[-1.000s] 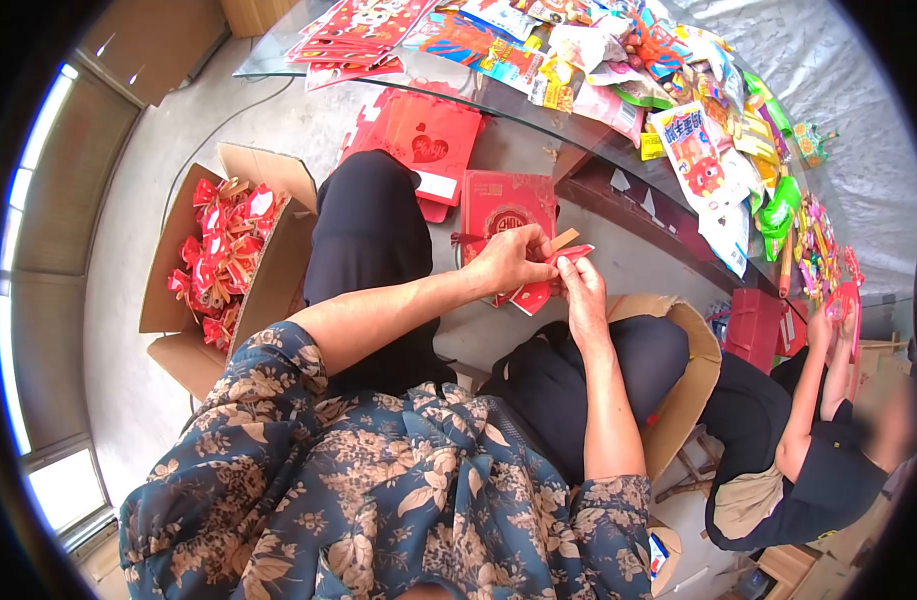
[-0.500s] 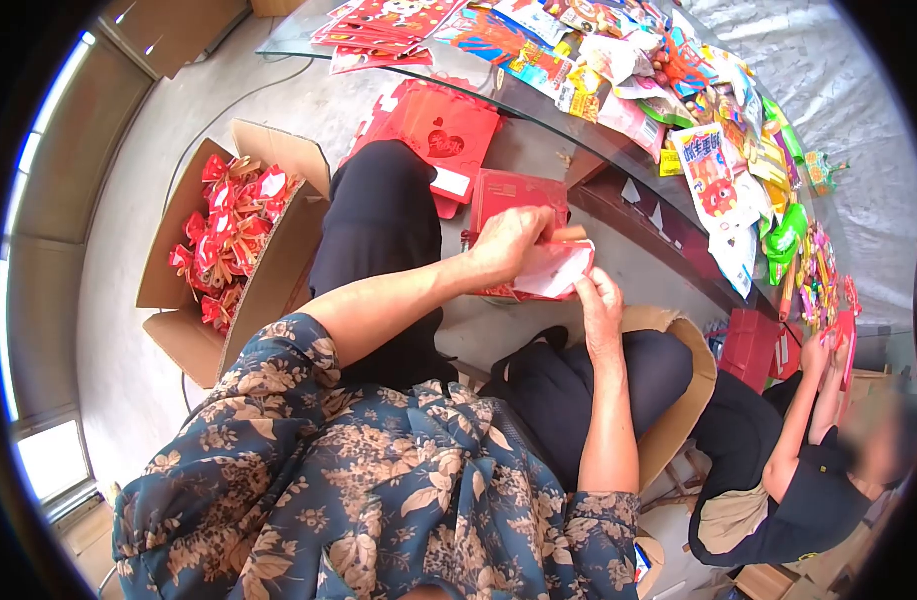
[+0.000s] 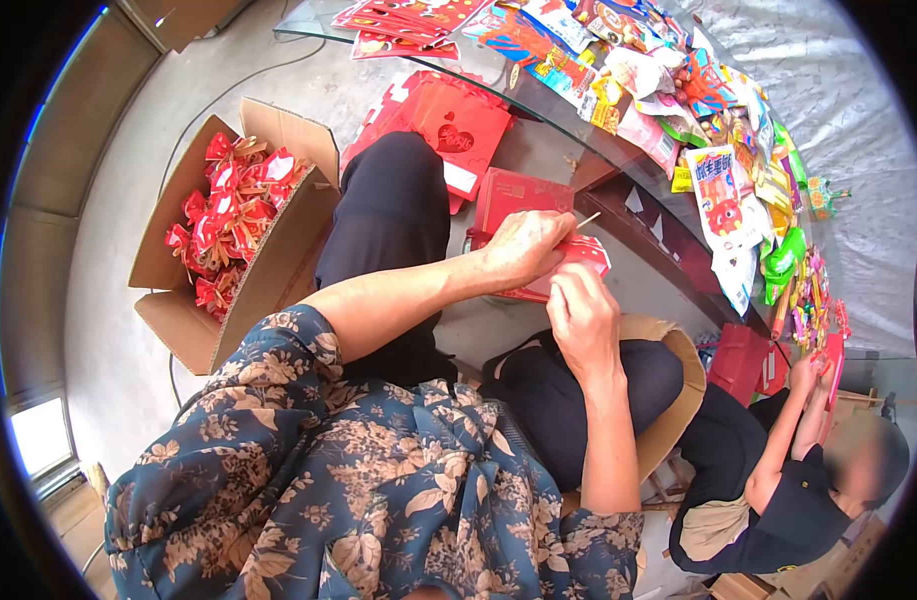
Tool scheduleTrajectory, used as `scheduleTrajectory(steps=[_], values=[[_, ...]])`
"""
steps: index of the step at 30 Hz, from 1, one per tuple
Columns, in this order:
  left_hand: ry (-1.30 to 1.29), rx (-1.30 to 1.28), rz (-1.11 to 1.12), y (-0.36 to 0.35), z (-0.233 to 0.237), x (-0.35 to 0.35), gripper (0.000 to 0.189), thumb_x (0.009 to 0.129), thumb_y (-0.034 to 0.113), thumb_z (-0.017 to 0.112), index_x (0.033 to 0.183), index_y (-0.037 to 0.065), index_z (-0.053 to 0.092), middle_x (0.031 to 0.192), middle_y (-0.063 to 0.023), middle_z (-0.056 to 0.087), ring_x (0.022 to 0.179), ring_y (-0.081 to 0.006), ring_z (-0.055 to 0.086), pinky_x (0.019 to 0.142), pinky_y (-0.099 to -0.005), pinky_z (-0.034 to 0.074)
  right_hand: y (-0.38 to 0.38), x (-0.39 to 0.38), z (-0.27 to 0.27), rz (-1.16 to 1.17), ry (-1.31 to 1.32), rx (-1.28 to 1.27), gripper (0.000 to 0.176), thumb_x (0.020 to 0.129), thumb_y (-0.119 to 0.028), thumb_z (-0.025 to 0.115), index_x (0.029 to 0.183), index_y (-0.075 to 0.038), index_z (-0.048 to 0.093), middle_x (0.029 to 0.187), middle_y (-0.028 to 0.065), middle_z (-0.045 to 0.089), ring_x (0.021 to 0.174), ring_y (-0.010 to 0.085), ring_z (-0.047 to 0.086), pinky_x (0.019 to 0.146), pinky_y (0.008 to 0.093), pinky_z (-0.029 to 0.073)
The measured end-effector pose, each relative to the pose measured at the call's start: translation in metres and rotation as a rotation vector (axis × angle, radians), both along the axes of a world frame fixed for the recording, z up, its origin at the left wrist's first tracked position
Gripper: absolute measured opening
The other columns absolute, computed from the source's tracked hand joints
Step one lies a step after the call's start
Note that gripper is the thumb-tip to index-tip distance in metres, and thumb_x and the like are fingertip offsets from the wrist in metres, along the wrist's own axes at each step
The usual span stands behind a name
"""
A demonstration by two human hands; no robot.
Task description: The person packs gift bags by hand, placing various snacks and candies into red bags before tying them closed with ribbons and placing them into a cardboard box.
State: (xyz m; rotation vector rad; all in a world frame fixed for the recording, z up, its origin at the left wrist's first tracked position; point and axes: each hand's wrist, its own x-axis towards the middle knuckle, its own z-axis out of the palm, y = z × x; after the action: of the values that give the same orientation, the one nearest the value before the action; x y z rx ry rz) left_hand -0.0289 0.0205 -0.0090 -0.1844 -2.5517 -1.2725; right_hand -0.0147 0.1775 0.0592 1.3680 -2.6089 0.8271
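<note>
Two hands meet over the person's lap on one red pouch (image 3: 591, 252). The left hand (image 3: 524, 250) grips its top edge, and the right hand (image 3: 582, 318) is clenched right under it, probably pinching the lower edge, though that's hard to see. A thin stick (image 3: 589, 217) pokes out past the left fingers. On the floor to the left is a cardboard box (image 3: 279, 270) of red folded pieces (image 3: 229, 215). The glass table (image 3: 314, 28) ahead is piled with snack packs.

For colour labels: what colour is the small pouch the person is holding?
Red. The pouch shows best in the head view.
</note>
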Motion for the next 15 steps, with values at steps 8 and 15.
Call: scheduleTrajectory(steps=[8,15], values=[[0.144,-0.108,-0.04,0.006,0.001,0.006,0.008,0.074,0.007,0.059,0.079,0.002,0.055,0.073,-0.0165,0.061,0.069,-0.0374,0.064,0.058,-0.0466,0.051,-0.015,-0.03,-0.042,-0.188,-0.386,0.43,0.028,0.082,-0.004,0.054,0.11,0.003,0.056,0.116,0.0232,0.058,0.112,0.0364,0.054,0.091,0.0439,0.045],[0.09,-0.088,-0.021,0.0,0.004,0.002,0.015,0.071,0.004,0.061,0.086,0.003,0.057,0.077,-0.0122,0.061,0.076,-0.035,0.063,0.063,-0.0454,0.051,-0.037,-0.031,-0.062,-0.323,-0.95,-0.043,0.037,0.093,-0.012,0.05,0.129,-0.002,0.046,0.127,0.0123,0.054,0.119,0.0218,0.051,0.096,0.0352,0.046]])
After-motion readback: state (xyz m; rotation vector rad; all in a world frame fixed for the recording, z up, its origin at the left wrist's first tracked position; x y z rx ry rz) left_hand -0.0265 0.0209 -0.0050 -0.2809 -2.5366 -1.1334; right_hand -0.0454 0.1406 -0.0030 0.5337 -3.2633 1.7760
